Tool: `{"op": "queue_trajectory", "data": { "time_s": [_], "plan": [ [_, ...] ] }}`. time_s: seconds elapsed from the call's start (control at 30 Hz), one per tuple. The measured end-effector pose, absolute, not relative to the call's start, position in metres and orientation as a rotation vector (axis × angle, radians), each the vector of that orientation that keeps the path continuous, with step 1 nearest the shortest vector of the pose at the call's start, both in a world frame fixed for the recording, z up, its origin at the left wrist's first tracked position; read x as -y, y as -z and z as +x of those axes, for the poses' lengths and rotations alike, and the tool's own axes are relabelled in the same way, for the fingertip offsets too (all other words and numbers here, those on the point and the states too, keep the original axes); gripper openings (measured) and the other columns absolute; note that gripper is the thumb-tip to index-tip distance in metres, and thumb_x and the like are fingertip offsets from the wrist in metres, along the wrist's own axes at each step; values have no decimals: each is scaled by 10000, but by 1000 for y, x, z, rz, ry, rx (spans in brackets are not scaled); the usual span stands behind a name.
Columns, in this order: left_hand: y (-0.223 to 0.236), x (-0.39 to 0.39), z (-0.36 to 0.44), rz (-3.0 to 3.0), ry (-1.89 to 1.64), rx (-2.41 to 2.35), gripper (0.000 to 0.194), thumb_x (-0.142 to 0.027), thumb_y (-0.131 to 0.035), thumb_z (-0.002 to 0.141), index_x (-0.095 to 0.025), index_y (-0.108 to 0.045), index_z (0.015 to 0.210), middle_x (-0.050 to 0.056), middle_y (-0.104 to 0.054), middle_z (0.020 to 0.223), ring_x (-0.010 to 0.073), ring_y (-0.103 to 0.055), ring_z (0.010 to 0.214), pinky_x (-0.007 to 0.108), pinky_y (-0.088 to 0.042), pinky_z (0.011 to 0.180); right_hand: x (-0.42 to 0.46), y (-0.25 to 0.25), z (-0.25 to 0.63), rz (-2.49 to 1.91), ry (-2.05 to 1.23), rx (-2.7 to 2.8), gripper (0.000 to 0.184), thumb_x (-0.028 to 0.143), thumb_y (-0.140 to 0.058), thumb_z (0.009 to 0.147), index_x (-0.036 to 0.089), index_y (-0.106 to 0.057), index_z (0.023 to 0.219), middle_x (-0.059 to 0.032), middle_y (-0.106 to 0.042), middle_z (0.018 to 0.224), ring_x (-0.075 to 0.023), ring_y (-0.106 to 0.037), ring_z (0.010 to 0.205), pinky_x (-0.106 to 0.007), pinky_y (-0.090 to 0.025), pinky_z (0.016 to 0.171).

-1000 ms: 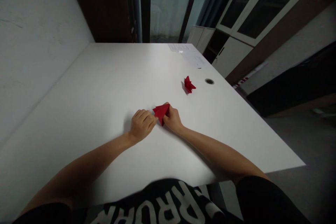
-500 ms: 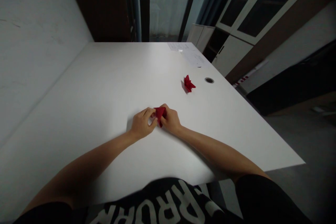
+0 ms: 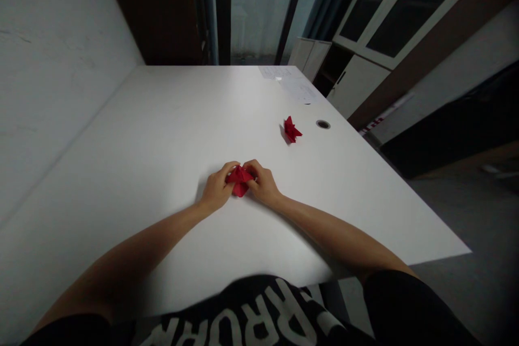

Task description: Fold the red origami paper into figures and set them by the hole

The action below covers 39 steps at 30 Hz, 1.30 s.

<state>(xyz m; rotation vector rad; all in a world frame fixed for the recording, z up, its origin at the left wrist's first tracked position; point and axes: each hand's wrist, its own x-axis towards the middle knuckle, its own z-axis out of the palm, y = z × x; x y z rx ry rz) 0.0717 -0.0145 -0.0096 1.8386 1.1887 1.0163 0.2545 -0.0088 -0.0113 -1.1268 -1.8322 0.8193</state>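
Observation:
A small folded piece of red paper [image 3: 239,180] lies on the white table [image 3: 162,135] between my two hands. My left hand [image 3: 216,190] pinches its left side with curled fingers. On the other side, my right hand [image 3: 263,182] grips the paper's right edge, fingers closed on it. Part of the paper is hidden under my fingers. A second red paper figure [image 3: 291,130], folded with pointed tips, stands by itself farther back and to the right, untouched.
A round cable hole [image 3: 323,124] sits in the table near its right edge. White sheets of paper [image 3: 290,82] lie at the far right corner. A wall runs along the left; cabinets stand to the right, beyond the table edge.
The red paper has gone from a larger pointed flap held mostly by my right hand to a smaller, compact shape. My left hand has moved in and now pinches it too.

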Motion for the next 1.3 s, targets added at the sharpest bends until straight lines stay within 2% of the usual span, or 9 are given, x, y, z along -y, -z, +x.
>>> {"op": "queue_trajectory", "data": {
  "time_s": [0.2,0.33,0.57,0.73,0.93,1.0,1.1,1.17,1.3],
  "plan": [
    [19,4,71,1416,-1101,-840,402,-176,-597,824,-195,-624,1225,78,-647,1247,217,-602,1156,338,-468,996,-3,21,258,-962,-1122,1587,203,173,-555,812,215,-526,1008,48,-555,660,-119,-487,571,-225,-372,556],
    [17,3,68,1317,-1071,-793,381,-167,-623,803,-182,-676,1180,86,-661,1221,220,-613,1109,348,-466,990,-7,23,261,-913,-1208,1537,210,219,-601,828,214,-524,1024,58,-547,642,-114,-478,542,-224,-379,534],
    [16,6,65,1378,-1031,-808,437,-254,-528,915,-222,-580,1348,96,-548,1406,247,-552,1233,405,-456,1033,-11,26,264,-899,-1152,1538,245,227,-645,808,202,-534,1025,66,-514,651,-103,-461,560,-219,-379,550],
    [22,0,62,1519,-1158,-961,370,-262,-448,958,-227,-611,1288,71,-597,1341,206,-533,1261,402,-391,1115,-7,23,263,-857,-1185,1588,308,284,-674,824,199,-552,1094,4,-607,822,-133,-559,711,-260,-453,664],
    [21,-2,61,1491,-1197,-1045,436,-295,-455,953,-193,-535,1369,90,-561,1383,218,-520,1280,373,-460,1047,-7,20,263,-755,-1288,1582,236,276,-662,828,191,-653,1048,-39,-616,945,-144,-591,789,-285,-480,733],
    [17,2,61,1515,-1197,-1062,511,-272,-481,935,-203,-449,1440,96,-585,1345,213,-566,1212,365,-488,1004,-8,20,263,-774,-1263,1560,202,247,-651,822,185,-678,1013,-32,-603,920,-132,-579,760,-276,-475,710],
    [13,8,62,1524,-1192,-1028,629,-221,-513,899,-228,-318,1497,83,-673,1145,178,-660,930,341,-543,853,-9,18,264,-779,-1278,1501,208,226,-639,820,182,-682,1019,-23,-600,891,-122,-571,721,-266,-469,674],
    [11,11,61,1517,-1181,-954,588,-230,-510,902,-230,-327,1460,71,-686,1065,159,-660,793,322,-549,768,-10,18,263,-773,-1307,1467,217,234,-639,823,182,-676,1030,-18,-605,873,-121,-568,704,-267,-467,660],
    [9,11,60,1508,-1167,-933,374,-342,-481,951,-203,-448,1297,79,-680,1040,159,-658,748,296,-537,703,-10,19,263,-804,-1301,1468,202,264,-644,830,182,-674,1013,-18,-612,858,-124,-566,688,-275,-468,667]
  ]
}}
